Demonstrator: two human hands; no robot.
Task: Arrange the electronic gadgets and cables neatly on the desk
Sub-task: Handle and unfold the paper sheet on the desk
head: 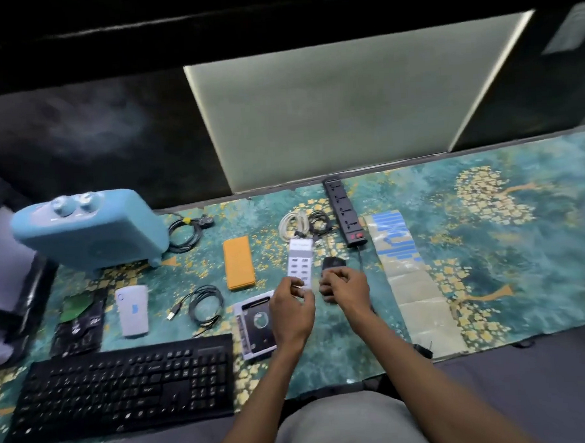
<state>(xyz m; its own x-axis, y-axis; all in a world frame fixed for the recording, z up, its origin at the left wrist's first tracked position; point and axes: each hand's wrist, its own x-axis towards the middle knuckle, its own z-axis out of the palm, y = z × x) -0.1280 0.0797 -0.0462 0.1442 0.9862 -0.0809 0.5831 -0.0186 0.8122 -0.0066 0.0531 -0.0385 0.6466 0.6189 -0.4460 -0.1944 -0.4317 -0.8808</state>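
On the teal patterned mat (489, 245), left hand (294, 309) pinches the white charger (300, 261) (near end), right hand (347, 286) grips the black mouse (332, 265).

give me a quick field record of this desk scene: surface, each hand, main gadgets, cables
surface: teal patterned mat
left hand: left hand pinches near end of white multi-port charger
right hand: right hand curled over black mouse
gadgets left: blue heater, black keyboard, white power bank
gadgets middle: orange case, black power strip
cables: black coil; white coil
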